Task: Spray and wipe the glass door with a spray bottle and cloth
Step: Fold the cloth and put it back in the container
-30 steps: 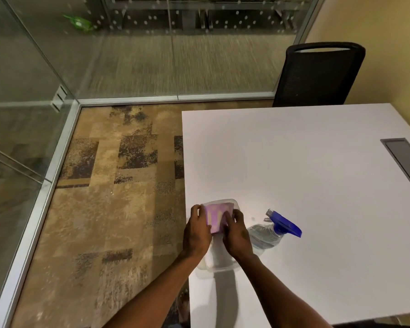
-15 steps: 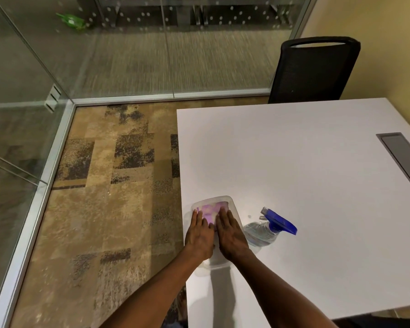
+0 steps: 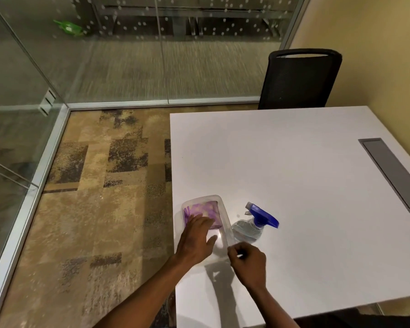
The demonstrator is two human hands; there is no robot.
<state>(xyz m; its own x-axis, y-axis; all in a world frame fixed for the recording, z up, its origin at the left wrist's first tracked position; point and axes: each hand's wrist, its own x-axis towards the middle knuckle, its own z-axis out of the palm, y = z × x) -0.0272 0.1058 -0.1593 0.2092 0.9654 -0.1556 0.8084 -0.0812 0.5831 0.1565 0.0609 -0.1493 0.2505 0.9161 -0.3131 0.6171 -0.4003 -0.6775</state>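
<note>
A folded purple cloth (image 3: 205, 209) lies in a clear plastic container (image 3: 220, 202) near the left edge of the white table (image 3: 294, 174). My left hand (image 3: 195, 240) rests flat over the container, fingertips touching the cloth, fingers spread. My right hand (image 3: 249, 261) is off the container, to its right, fingers curled loosely and holding nothing that I can see. A clear spray bottle with a blue trigger head (image 3: 253, 223) lies on its side just right of the container. Glass walls (image 3: 128, 55) stand beyond the carpet, at the far side and on the left.
A black mesh chair (image 3: 298, 79) stands at the table's far end. A grey cable hatch (image 3: 393, 171) is set in the table at right. Patterned carpet (image 3: 92, 209) fills the floor between table and glass. A green object (image 3: 69, 27) shows behind the far glass.
Both hands pressed the cloth down into the container. My right hand has since pulled back off it to the right, while the left stays on top.
</note>
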